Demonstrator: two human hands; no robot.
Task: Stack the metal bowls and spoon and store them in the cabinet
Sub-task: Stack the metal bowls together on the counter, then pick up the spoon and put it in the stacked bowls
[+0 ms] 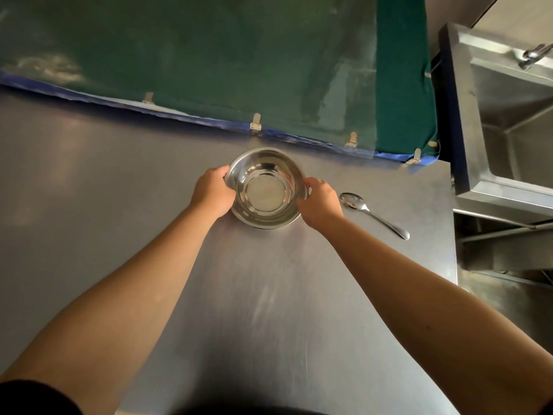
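A shiny metal bowl (pixel 264 187) sits on the steel counter (pixel 149 205), a little in front of the back wall. It may be more than one bowl nested; I cannot tell. My left hand (pixel 213 191) grips its left rim and my right hand (pixel 320 202) grips its right rim. A metal spoon (pixel 372 214) lies flat on the counter just right of my right hand, bowl end toward the bowl and handle pointing right and toward me. No cabinet shows.
A green cloth (pixel 209 70) with a blue lower edge covers the wall behind the counter. To the right, past the counter's edge, stands a steel sink (pixel 508 115) with a tap (pixel 535 55). Below it are metal frame bars (pixel 502 232).
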